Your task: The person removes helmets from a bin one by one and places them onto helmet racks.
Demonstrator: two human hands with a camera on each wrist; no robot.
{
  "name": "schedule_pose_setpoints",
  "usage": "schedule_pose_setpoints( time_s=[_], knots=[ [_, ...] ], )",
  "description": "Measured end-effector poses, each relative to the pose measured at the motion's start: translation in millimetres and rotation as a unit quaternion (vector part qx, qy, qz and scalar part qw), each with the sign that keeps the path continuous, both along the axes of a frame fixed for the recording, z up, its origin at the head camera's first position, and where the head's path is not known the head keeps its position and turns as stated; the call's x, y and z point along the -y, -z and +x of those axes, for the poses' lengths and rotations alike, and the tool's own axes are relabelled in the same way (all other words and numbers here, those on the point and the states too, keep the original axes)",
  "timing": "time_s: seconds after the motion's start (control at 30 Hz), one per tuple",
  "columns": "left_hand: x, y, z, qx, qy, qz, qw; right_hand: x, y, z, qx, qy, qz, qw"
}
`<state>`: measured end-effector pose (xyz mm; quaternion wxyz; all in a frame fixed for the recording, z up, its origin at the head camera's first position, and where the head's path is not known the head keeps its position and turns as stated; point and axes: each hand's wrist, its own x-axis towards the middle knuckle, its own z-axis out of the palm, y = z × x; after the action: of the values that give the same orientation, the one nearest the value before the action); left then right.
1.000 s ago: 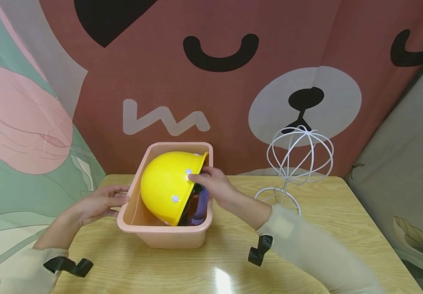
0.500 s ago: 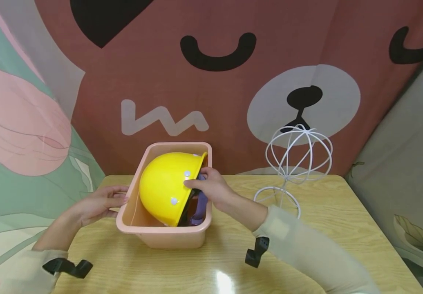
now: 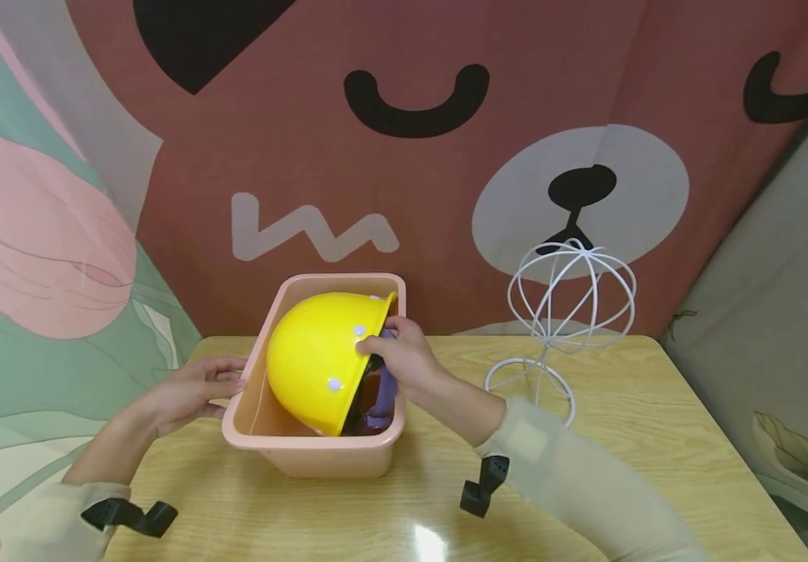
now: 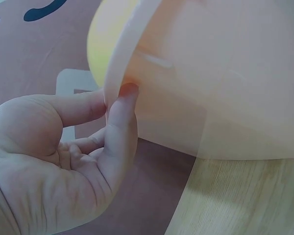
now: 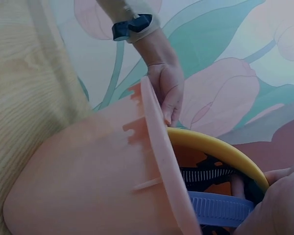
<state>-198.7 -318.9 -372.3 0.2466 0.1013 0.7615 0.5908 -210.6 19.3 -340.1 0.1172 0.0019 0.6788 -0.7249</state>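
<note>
A yellow hard hat [image 3: 315, 359] lies on its side inside a pink plastic bin [image 3: 305, 442], its open underside facing right. My right hand [image 3: 407, 357] grips the hat's edge, thumb on the shell and fingers inside. In the right wrist view a purple headband [image 5: 220, 208] and black ratchet strap [image 5: 206, 175] show within the hat. At the bin's left side, my left hand [image 3: 189, 393] pinches the rim between thumb and finger; the left wrist view shows this rim [image 4: 118, 63] between them.
A white wire stand with a globe-shaped top [image 3: 589, 254] and ring base stands on the wooden table [image 3: 656, 453], right of the bin. Behind the table hangs a printed curtain [image 3: 432, 218] with a bear face.
The right hand's thumb shifts slightly along the hat's edge, and its forearm moves a little left and down. The left hand keeps its hold on the bin's rim.
</note>
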Motion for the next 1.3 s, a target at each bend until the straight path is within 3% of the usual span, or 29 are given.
schedule_pose_setpoints(
  time_s=[0.17, 0.57, 0.8, 1.03, 1.3],
  knots=[
    [3.8, 2.0, 0.9, -0.006, 0.007, 0.007, 0.9999, -3.0, -10.0, 2.2, -0.001, 0.014, -0.022, 0.9997],
    [9.4, 1.8, 1.1, -0.007, 0.015, 0.018, 0.9997, -20.1, -37.4, 7.7, -0.027, -0.01, -0.14, 0.9897],
    [10.4, 2.3, 0.4, -0.005, 0.016, 0.03, 0.9994, -30.4, -44.0, 5.2, -0.048, -0.028, -0.223, 0.9733],
    [8.8, 3.5, 0.3, -0.001, 0.01, 0.026, 0.9996, -44.8, -46.7, 4.3, -0.085, -0.05, -0.258, 0.9612],
    [6.5, 3.0, -0.2, 0.001, 0.017, 0.038, 0.9991, -65.8, -45.7, 4.3, -0.092, -0.024, -0.321, 0.9423]
  ],
)
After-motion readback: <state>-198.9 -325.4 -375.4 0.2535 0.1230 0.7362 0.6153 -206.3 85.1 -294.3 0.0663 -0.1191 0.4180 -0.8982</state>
